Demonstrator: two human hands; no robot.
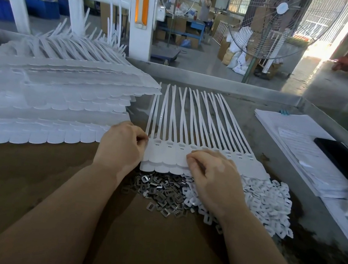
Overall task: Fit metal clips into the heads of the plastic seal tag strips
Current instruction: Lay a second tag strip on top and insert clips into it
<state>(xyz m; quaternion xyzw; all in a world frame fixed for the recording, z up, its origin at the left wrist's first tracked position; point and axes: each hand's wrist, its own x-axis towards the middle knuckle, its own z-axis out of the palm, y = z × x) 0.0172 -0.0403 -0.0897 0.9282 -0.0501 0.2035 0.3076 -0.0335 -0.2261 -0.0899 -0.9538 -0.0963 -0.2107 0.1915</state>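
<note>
Both hands, left (pixel 121 146) and right (pixel 212 172), curl fingers onto one row of ten seal tags (pixel 165 153).

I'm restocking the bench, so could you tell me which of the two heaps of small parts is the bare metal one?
The left heap, the grey metal clips, just below the strip heads between both wrists. The heap right of it is white.
</note>
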